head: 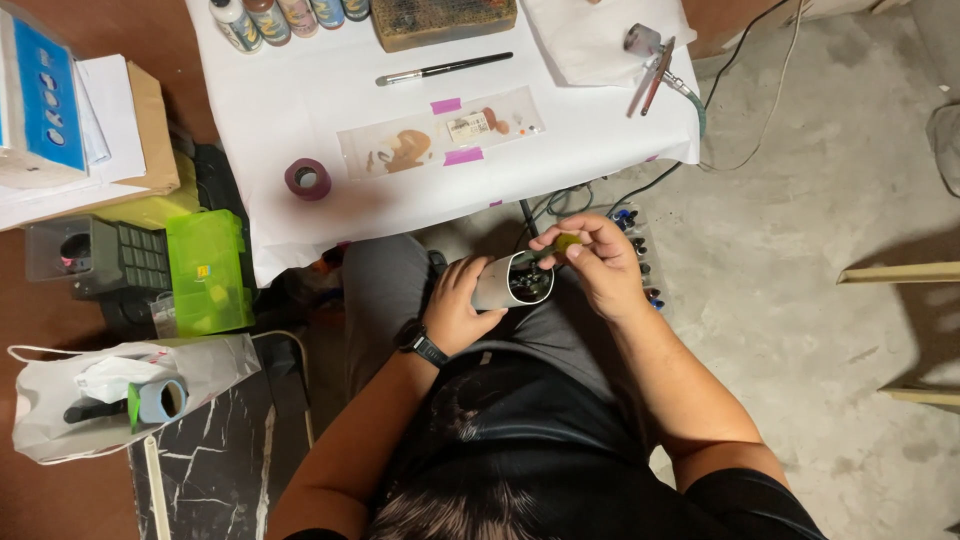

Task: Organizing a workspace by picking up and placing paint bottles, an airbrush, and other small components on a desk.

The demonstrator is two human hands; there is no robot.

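My left hand (458, 305) grips a white cylindrical cup (502, 281) over my lap, its open mouth turned right and dark inside. My right hand (598, 262) pinches a thin tool with a yellow-green handle (560, 246), its tip reaching into the cup's mouth. A black watch (422, 345) sits on my left wrist. What lies inside the cup is too dark to tell.
A white-covered table (300, 110) ahead holds a paintbrush (445, 69), a purple tape roll (307, 178), a taped clear palette sheet (440, 133), paint bottles (270, 18), an airbrush (655, 62). A green box (207, 270) and white bag (110, 395) stand left. Small bottles (640, 255) lie on the concrete floor.
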